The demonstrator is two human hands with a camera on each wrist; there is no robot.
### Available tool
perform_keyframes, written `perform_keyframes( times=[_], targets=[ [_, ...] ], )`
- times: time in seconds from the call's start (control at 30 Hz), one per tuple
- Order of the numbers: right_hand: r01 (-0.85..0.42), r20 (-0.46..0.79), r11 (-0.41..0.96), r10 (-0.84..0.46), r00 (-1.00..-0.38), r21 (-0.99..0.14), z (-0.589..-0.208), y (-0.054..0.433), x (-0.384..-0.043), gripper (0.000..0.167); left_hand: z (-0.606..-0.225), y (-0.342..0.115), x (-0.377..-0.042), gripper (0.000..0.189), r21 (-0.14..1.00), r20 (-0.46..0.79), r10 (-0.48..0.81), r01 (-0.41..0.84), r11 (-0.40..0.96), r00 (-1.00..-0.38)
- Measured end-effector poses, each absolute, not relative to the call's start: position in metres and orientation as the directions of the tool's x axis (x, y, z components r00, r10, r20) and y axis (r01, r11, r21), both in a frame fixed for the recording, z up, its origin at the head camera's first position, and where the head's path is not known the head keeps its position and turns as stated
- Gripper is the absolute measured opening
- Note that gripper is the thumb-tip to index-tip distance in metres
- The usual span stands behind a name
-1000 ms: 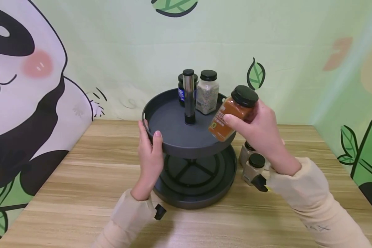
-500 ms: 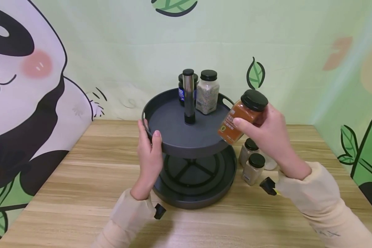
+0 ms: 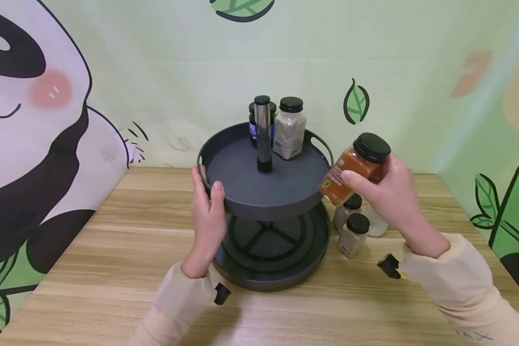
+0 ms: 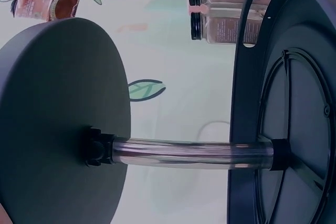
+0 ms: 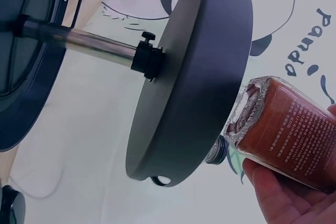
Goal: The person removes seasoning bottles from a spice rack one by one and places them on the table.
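Note:
A dark grey two-tier rack stands on the wooden table, its upper tray [image 3: 242,187] joined to the lower tray [image 3: 268,284] by a metal post. My left hand [image 3: 209,218] grips the upper tray's left rim, thumb at the front. Right of that tray, my right hand [image 3: 395,194] holds a clear jar [image 3: 335,186] of orange-red powder with a black lid. The jar is tilted, lid up and to the right, its base overlapping the tray's edge in the head view. In the right wrist view, printed text shows on the powder jar [image 5: 294,129].
On the upper tray, a jar of pale grains [image 3: 290,132] stands beside a dark jar with a blue label [image 3: 253,130], partly behind the post [image 3: 264,139]. Several black-lidded jars, including a beige one [image 3: 353,238], stand on the table right of the rack, below my right hand.
My right hand has moved right and slightly down with the powder jar, away from over the upper tray. The left hand stays on the rim.

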State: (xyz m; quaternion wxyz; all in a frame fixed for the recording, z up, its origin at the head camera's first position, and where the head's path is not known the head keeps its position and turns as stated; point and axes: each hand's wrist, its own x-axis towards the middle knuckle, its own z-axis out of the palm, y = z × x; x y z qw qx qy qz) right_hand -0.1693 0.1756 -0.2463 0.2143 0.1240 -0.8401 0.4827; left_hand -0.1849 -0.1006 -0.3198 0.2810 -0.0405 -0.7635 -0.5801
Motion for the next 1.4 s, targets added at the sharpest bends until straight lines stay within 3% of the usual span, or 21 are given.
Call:
perform_keyframes(
  times=[1.4],
  targets=[
    [-0.276,0.415,0.682,0.045,-0.909,-0.678,-0.302,0.232,-0.168,0.041,-0.320,-0.103,-0.187,0.063,0.851,0.494,-0.265,0.398,0.343,-0.828]
  ],
)
